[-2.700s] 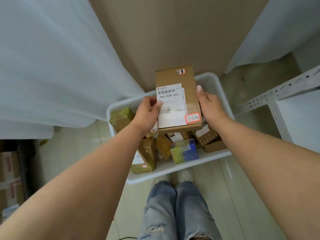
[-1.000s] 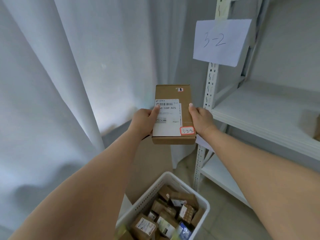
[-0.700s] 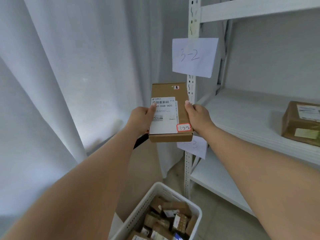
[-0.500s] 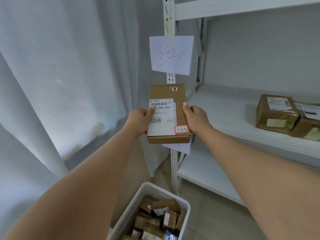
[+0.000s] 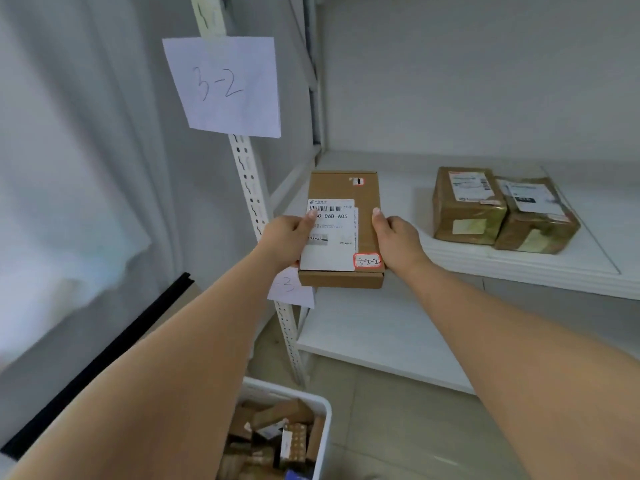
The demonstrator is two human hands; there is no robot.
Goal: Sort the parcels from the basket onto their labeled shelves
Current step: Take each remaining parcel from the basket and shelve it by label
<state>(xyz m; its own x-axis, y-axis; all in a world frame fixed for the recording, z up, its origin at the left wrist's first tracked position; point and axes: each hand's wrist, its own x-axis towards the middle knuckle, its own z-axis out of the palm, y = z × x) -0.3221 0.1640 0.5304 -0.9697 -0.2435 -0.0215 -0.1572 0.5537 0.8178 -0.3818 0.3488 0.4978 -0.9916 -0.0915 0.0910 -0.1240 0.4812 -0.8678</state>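
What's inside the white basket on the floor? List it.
The white basket holds a jumble of small brown cardboard parcels, some labelled. Lower layers and the near part are hidden by the left forearm and the frame edge.

A white shelf (image 5: 519,268) has two brown parcels (image 5: 467,206) on it, side by side and touching. Below that shelf is another white shelf (image 5: 374,337). Under both, on the floor (image 5: 408,427), stands a white basket (image 5: 323,431) full of small boxes.

The held parcel (image 5: 343,230) sits over the shelf's (image 5: 519,268) left front edge. Two parcels (image 5: 502,209) lie side by side, touching, to its right. The basket (image 5: 323,431) stands below, left of the lower shelf (image 5: 374,337).
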